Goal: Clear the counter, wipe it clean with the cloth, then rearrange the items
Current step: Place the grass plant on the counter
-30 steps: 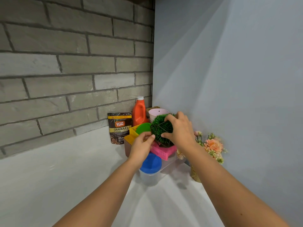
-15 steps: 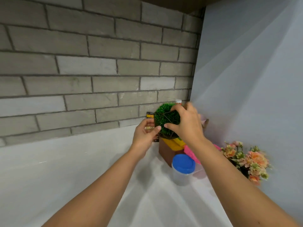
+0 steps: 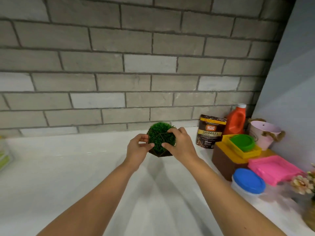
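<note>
Left hand (image 3: 137, 150) curled against the left flank of the green grass-ball plant (image 3: 160, 136), thumb and fingertips pinching it. Right hand (image 3: 180, 145) wrapped over the right side of the same plant, fingers spread across the tuft, thumb low at the front. Plant upright between the two, dark faceted base showing beneath the palms, over the middle of the white surface (image 3: 68, 167) and close to the grey brick wall (image 3: 119, 65); touching the surface or held just over it, hard to tell.

Off to the right, well apart from the plant: a brown granules pouch (image 3: 211, 132) standing against the wall, an orange bottle (image 3: 236, 120) just beside it in the corner, then a pink bucket (image 3: 263, 132) with rope handles. In front of those, a brown box (image 3: 225, 160) carrying a yellow tray (image 3: 245, 152) with a green lid (image 3: 242, 142) in it, a pink tray (image 3: 274, 169) beside, a blue-lidded tub (image 3: 248, 182) nearer still, and flowers (image 3: 302, 183) at the right edge. At the far left edge, a pale green thing (image 3: 3, 159), cut off.
</note>
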{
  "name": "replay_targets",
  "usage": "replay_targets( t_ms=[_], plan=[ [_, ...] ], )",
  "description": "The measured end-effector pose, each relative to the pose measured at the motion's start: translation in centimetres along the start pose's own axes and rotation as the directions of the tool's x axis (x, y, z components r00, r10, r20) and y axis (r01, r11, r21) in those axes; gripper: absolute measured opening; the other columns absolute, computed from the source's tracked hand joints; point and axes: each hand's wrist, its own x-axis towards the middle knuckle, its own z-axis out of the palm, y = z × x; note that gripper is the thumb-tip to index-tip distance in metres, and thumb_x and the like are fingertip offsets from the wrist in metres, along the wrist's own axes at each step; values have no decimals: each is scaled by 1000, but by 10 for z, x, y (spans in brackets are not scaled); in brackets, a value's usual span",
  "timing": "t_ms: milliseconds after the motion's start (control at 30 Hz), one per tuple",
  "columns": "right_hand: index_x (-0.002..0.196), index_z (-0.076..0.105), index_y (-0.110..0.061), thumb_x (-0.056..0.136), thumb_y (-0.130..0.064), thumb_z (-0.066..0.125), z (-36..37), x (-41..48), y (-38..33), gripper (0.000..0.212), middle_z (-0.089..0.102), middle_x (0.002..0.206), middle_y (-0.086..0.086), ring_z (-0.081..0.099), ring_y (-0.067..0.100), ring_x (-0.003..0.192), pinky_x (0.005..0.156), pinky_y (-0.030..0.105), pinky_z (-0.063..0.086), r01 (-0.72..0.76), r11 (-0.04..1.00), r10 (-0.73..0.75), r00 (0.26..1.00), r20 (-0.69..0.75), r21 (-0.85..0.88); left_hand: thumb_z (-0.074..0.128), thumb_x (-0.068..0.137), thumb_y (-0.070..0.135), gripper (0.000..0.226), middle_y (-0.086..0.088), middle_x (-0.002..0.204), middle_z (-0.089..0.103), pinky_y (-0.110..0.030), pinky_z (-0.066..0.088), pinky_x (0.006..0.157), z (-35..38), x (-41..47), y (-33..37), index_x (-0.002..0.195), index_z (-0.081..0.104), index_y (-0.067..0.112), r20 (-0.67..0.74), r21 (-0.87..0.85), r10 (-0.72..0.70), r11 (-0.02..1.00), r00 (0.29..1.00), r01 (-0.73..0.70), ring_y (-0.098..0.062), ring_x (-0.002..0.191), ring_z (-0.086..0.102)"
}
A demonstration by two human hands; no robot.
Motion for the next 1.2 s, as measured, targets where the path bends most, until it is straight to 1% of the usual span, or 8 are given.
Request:
replay_targets(
  t_ms=[100, 300, 467, 567, 833, 933, 1067, 1200],
  plan=[
    [128, 51, -14, 81, -26, 70, 32, 8, -3, 52, 48, 118, 8, 50, 23, 111, 88, 22, 39, -14, 999, 13, 999, 33, 44, 69, 77, -4, 22, -6, 87, 55, -43, 54, 84, -22, 11, -18, 91, 60, 11, -27, 56, -16, 998, 999, 17, -25, 76, 59],
    [131, 47, -17, 84, -29, 67, 90, 22, -1, 53, 48, 125, 6, 47, 21, 117, 90, 28, 43, -76, 997, 74, 994, 75, 26, 70, 75, -6, 24, -1, 76, 51, -36, 52, 80, -52, 33, -50, 89, 61, 11, -46, 128, -36, 991, 998, 42, -21, 73, 54],
    [132, 46, -18, 85, -26, 66, 115, 31, 7, 52, 47, 127, 7, 47, 22, 118, 91, 30, 44, -101, 994, 104, 990, 96, -32, 72, 73, -5, 26, 0, 75, 52, -18, 46, 67, -56, 42, -74, 91, 60, 11, -40, 148, -57, 987, 998, 63, -15, 70, 53],
    [132, 46, -17, 85, -24, 66, 122, 34, 14, 51, 47, 128, 6, 48, 22, 118, 91, 29, 44, -96, 994, 100, 990, 99, -47, 73, 73, -4, 27, 1, 74, 52, -13, 42, 61, -54, 44, -83, 91, 59, 11, -34, 158, -67, 985, 997, 71, -13, 68, 52],
    [130, 48, -17, 84, -17, 67, 125, 44, 29, 49, 47, 127, 2, 46, 19, 118, 89, 32, 46, -90, 992, 98, 992, 84, -91, 73, 72, -4, 33, 1, 74, 52, -13, 40, 62, -42, 49, -93, 79, 52, 22, -6, 193, -59, 979, 998, 59, -10, 67, 50],
    [129, 49, -17, 83, -16, 67, 126, 46, 34, 49, 48, 128, 1, 45, 19, 118, 89, 31, 46, -92, 990, 101, 992, 79, -108, 73, 72, -4, 35, 0, 73, 51, -13, 40, 62, -38, 48, -97, 77, 52, 23, 2, 204, -56, 977, 998, 55, -12, 67, 50],
    [131, 47, -18, 85, -15, 66, 125, 47, 38, 50, 48, 132, -1, 43, 19, 121, 92, 31, 44, -95, 987, 105, 992, 74, -133, 74, 71, -5, 35, 1, 71, 51, -9, 40, 56, -31, 49, -96, 76, 51, 22, -4, 216, -67, 974, 998, 66, -10, 63, 49],
    [133, 45, -19, 85, -17, 65, 121, 45, 40, 52, 47, 134, -2, 42, 20, 123, 95, 32, 43, -98, 985, 113, 988, 101, -143, 73, 72, -4, 35, 0, 72, 50, -13, 38, 56, -27, 48, -99, 75, 49, 22, -29, 232, -80, 969, 996, 84, -14, 63, 50]
  ],
)
